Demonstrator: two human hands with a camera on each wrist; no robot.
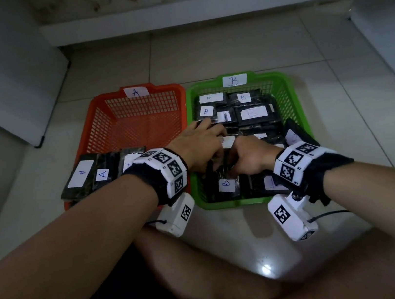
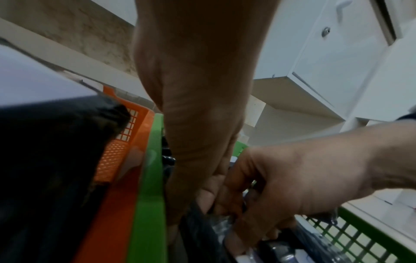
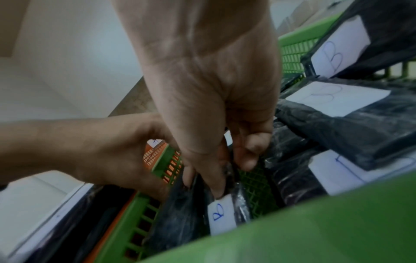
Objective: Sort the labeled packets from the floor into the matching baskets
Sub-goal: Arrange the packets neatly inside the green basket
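The green basket (image 1: pixel 225 205) tagged B holds several black packets with white B labels. Both hands reach into its near-left corner. My right hand (image 1: pixel 246 157) pinches the top edge of an upright black packet labelled B (image 3: pixel 221 216) between thumb and fingers. My left hand (image 1: pixel 198 146) is curled beside it, thumb against the right-hand fingers, round an upright black packet (image 3: pixel 180 204) next to the basket wall. The orange basket (image 1: pixel 98 107) tagged A stands to the left, with A-labelled packets (image 1: pixel 81 175) lying over its near rim.
Pale floor tiles surround the baskets. White cabinets (image 1: pixel 377 20) rise at the right, a white panel (image 1: pixel 1 76) at the left, a low white ledge behind. My crossed legs (image 1: pixel 212 288) lie just in front of the baskets.
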